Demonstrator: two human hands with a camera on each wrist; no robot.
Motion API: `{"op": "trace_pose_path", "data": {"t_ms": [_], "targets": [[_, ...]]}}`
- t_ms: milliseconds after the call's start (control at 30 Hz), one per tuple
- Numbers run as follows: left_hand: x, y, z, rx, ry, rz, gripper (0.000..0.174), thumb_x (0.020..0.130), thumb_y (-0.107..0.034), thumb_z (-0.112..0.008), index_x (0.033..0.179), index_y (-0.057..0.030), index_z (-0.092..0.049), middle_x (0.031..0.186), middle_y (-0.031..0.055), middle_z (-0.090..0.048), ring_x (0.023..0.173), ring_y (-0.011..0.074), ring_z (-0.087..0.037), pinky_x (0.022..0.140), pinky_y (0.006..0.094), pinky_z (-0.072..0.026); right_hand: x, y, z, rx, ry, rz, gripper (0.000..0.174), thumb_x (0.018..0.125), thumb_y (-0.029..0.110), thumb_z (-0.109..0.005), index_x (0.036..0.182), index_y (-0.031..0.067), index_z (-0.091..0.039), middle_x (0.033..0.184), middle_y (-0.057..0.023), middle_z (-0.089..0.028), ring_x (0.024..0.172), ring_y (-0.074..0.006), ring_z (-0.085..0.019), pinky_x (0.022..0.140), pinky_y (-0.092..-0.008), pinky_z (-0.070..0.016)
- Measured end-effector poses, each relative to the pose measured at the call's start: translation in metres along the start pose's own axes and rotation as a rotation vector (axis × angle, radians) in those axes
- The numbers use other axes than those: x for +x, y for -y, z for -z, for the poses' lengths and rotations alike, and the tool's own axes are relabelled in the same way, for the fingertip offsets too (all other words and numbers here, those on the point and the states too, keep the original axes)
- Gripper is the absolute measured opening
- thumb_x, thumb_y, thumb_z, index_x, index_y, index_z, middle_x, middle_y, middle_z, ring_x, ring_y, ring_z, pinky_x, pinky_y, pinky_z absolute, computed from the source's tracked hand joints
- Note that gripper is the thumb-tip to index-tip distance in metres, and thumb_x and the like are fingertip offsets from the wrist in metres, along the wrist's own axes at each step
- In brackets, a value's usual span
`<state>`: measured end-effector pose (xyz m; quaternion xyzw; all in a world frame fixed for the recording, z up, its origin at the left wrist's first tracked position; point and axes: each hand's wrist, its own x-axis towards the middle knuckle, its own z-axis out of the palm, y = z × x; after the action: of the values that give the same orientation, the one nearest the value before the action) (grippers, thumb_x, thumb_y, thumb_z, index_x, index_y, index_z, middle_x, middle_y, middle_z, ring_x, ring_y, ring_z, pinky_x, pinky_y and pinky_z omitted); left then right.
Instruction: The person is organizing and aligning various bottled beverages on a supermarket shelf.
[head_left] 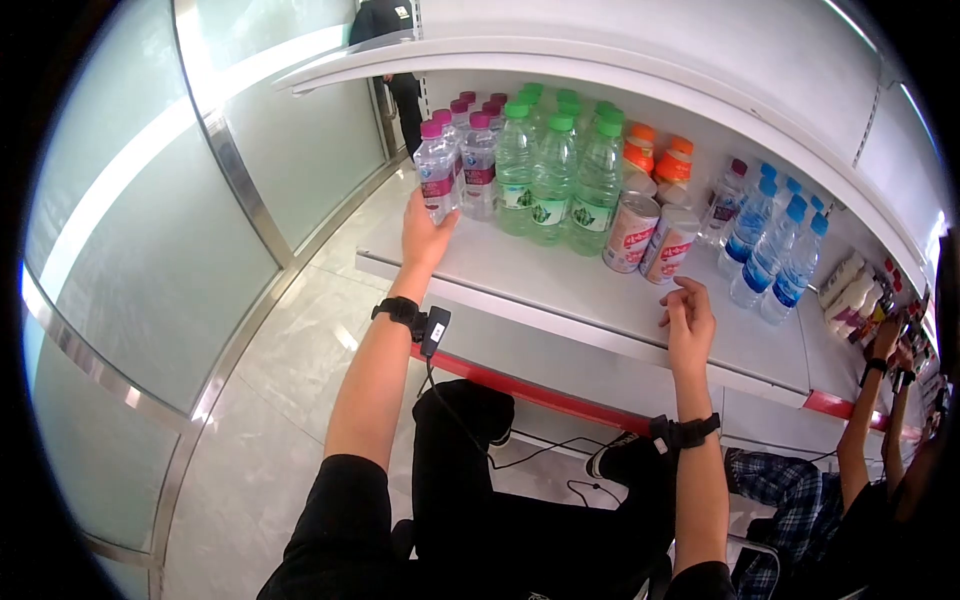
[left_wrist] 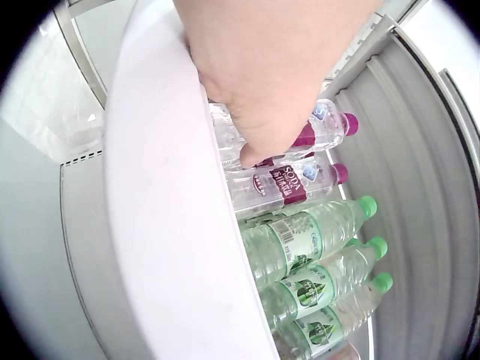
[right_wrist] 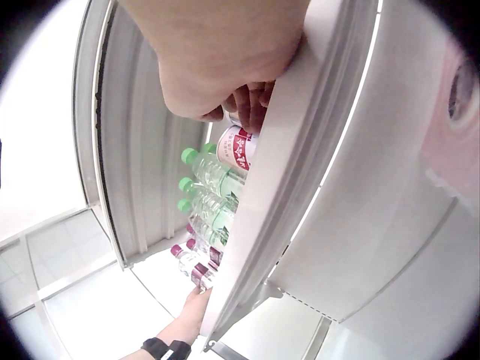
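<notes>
My left hand (head_left: 427, 238) grips the lower part of a clear soda water bottle (head_left: 435, 168) with a magenta cap and label, at the front left end of the shelf. The left wrist view shows the thumb across this bottle (left_wrist: 327, 126); the other fingers are hidden. Close beside it stands another magenta-capped bottle (head_left: 479, 170). My right hand (head_left: 690, 325), fingers loosely bent and holding nothing, hovers at the shelf's front edge before two pink and white cans (head_left: 669, 246).
Green-capped bottles (head_left: 552, 185) stand in rows mid-shelf, with orange-capped bottles (head_left: 673, 160) behind the cans. Blue-capped water bottles (head_left: 765, 255) stand at right. An upper shelf (head_left: 560, 62) overhangs them. Frosted glass panels (head_left: 130, 200) flank the left. Another person's arm (head_left: 862, 425) reaches in at far right.
</notes>
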<state>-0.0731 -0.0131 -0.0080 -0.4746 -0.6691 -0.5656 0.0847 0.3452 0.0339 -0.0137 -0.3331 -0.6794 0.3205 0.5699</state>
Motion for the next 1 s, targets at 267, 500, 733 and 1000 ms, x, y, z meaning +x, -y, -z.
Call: {"op": "trace_pose_path", "data": {"t_ms": [267,500,733,1000], "targets": [[-0.0013,-0.0002,0.0017,0.015,-0.001,0.043,0.055,0.077,-0.018,-0.076,0.124,-0.0021,-0.05,0.114,0.0185,-0.061,0.107,0.0371,-0.059,0.09,0.0449,-0.0477,-0.0002,0.0011,-0.0007,0.006,-0.002,-0.008,0.024,0.094,0.006,-0.055,0.117,-0.0018,-0.057,0.082,-0.0053,-0.061,0.061,-0.0087,-0.055,0.055,-0.0239,-0.0456],[-0.0064,-0.0038,0.0045,0.206,-0.233,0.099,0.054,0.075,-0.016,-0.076,0.122,-0.0025,-0.052,0.112,0.0189,-0.062,0.107,0.038,-0.058,0.092,0.0471,-0.0459,0.0001,-0.0014,-0.001,0.018,0.011,0.007,0.024,0.095,0.007,-0.056,0.117,-0.0012,-0.057,0.081,-0.0051,-0.061,0.061,-0.0087,-0.056,0.055,-0.0235,-0.0458],[-0.0052,-0.0036,0.0028,0.234,-0.279,0.093,0.055,0.077,-0.012,-0.076,0.124,-0.0023,-0.05,0.114,0.0188,-0.06,0.108,0.0405,-0.056,0.095,0.0487,-0.0437,0.0006,0.0007,-0.0001,-0.012,0.002,-0.001,0.024,0.095,0.008,-0.057,0.118,-0.0006,-0.058,0.08,-0.0043,-0.062,0.062,-0.0085,-0.056,0.055,-0.0232,-0.0463],[-0.0038,-0.0056,0.0032,0.226,-0.217,0.19,0.062,0.077,-0.014,-0.075,0.129,-0.004,-0.043,0.113,0.0197,-0.065,0.109,0.0415,-0.06,0.095,0.0491,-0.0446,0.0006,-0.003,-0.0003,0.01,-0.009,0.003,0.025,0.095,0.007,-0.057,0.118,-0.0009,-0.058,0.08,-0.0041,-0.062,0.062,-0.0081,-0.056,0.055,-0.0232,-0.0462]]}}
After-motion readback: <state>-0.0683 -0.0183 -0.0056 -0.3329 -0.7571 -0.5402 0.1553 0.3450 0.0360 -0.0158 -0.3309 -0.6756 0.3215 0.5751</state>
